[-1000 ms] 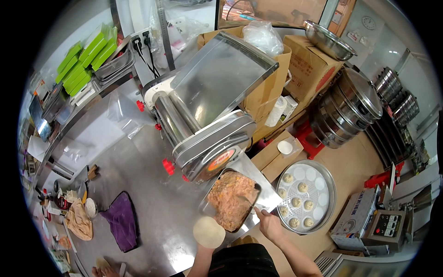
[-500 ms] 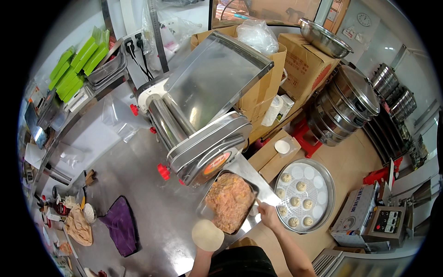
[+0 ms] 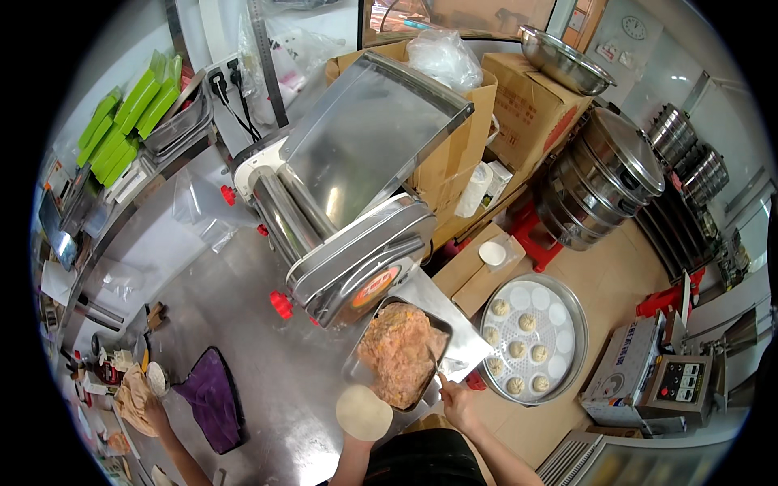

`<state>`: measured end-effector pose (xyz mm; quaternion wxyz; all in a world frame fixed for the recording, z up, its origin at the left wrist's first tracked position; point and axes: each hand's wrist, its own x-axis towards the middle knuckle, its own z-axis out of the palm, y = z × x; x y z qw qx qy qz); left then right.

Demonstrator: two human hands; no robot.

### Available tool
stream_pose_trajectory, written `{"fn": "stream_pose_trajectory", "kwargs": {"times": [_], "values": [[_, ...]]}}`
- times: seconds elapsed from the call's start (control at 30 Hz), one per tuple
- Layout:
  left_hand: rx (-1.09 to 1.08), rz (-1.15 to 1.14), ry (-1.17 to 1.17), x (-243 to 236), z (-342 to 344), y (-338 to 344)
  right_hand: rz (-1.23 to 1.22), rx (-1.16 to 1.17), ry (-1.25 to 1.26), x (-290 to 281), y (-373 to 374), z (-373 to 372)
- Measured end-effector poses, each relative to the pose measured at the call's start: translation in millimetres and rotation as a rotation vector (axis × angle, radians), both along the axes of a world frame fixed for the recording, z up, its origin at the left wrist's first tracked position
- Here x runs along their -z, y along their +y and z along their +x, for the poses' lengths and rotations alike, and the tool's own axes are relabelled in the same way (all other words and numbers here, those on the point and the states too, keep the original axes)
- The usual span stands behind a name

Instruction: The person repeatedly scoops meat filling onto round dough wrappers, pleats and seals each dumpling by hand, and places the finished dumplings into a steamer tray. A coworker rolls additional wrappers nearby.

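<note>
A round, pale dough wrapper point(image 3: 364, 412) lies on my left hand point(image 3: 354, 447), which hides its fingers beneath the disc. Just past it, a rectangular metal tray point(image 3: 445, 326) carries a big mound of pinkish minced filling point(image 3: 401, 350). My right hand point(image 3: 459, 405) is closed round a thin-handled tool point(image 3: 438, 368) at the tray's right side. The tool's far end dips into the filling, so its shape is hidden. To the right, a round steamer tray point(image 3: 580, 347) holds several pleated buns point(image 3: 516, 350) on white paper rounds.
A dough-rolling machine point(image 3: 356, 267) stands behind the filling on the metal table point(image 3: 284, 381). A purple cloth point(image 3: 212, 401) lies to the left. Another person's forearm point(image 3: 180, 454) reaches to a tan cloth point(image 3: 134, 401). Stacked steamers point(image 3: 579, 190) stand at the far right.
My right hand has moved down and left, and its tool now reaches into the filling. Another person's arm has appeared at the lower left, at the tan cloth. The view has shifted slightly.
</note>
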<state>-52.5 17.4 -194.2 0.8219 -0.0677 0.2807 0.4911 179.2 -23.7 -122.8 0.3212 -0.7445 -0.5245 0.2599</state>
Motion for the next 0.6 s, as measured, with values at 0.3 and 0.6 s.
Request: {"fn": "stream_pose_trajectory", "kwargs": {"times": [0.3, 0.6], "values": [[0.016, 0.068, 0.098, 11.6, -4.6, -0.8, -0.358, 0.366, 1.155, -2.2, 7.1, -12.2], [0.020, 0.118, 0.015, -23.7, -4.2, 25.2, -0.340, 0.369, 1.431, -25.5, 2.9, -3.8]]}}
